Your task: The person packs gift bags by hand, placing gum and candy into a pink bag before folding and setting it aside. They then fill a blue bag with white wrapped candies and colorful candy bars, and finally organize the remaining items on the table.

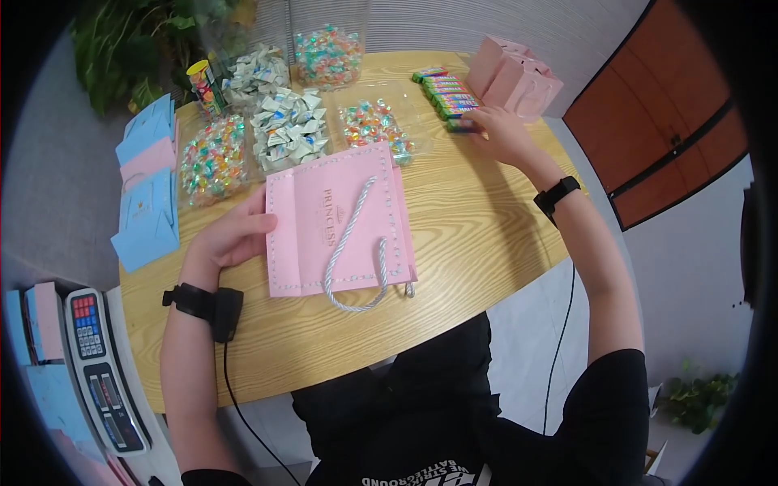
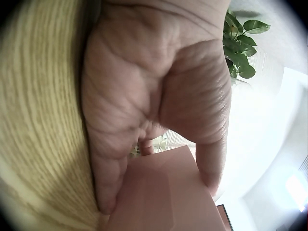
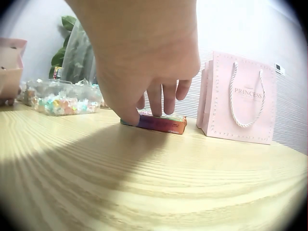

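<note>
A pink paper gift bag (image 1: 304, 243) marked PRINCESS, with silvery rope handles, lies toward the middle of the table. My left hand (image 1: 235, 231) grips its left side, the thumb on the front face; in the left wrist view that hand (image 2: 144, 91) spans the bag's (image 2: 159, 192) edge. Over at the table's right side my right hand (image 1: 504, 134) reaches down to the nearest of several wrapped candy sticks (image 1: 447, 95) in a row. The right wrist view shows thumb and fingers pinching one colourful candy stick (image 3: 166, 125) against the tabletop.
Clear tubs of wrapped candies (image 1: 215, 158) and white sachets (image 1: 288, 134) stand at the back, beside a yellow-lidded canister (image 1: 203, 85). Pink bags (image 1: 527, 85) stand at the back right. Blue bags (image 1: 150, 206) line the left edge; a scale (image 1: 104, 373) sits lower left.
</note>
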`<state>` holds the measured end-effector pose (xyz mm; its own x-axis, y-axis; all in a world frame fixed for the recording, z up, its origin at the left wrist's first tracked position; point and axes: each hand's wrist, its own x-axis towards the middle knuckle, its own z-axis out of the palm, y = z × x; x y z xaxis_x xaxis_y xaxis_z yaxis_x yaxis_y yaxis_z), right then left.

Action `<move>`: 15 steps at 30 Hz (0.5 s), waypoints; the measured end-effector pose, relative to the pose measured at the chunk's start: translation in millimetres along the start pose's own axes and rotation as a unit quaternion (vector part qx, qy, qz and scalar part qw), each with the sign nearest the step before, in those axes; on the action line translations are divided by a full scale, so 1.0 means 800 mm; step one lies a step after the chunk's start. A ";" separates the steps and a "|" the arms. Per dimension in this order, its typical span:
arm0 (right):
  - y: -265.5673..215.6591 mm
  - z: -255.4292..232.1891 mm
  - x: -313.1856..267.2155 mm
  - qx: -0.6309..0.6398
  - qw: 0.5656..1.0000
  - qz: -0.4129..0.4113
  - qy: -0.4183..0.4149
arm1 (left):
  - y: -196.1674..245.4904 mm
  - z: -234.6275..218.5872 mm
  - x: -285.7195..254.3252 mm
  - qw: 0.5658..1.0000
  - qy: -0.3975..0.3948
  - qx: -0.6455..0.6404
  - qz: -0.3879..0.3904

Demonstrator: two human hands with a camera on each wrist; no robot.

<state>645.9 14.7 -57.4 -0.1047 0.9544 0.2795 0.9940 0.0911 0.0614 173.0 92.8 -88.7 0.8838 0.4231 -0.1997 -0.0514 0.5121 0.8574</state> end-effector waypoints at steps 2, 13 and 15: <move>-0.002 0.002 0.001 0.011 1.000 0.014 -0.015 | -0.001 -0.002 0.001 1.000 -0.002 0.000 -0.005; -0.053 -0.047 -0.010 0.121 0.991 0.046 0.019 | 0.003 0.006 0.000 1.000 -0.003 0.002 -0.005; -0.102 -0.084 -0.013 0.209 0.973 0.090 -0.044 | 0.002 0.003 0.001 1.000 0.001 0.003 -0.016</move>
<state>563.7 -21.8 -1.1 0.0575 0.9846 0.1651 0.9241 0.0101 -0.3821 174.4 92.1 -86.3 0.8844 0.4074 -0.2276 -0.0208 0.5215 0.8530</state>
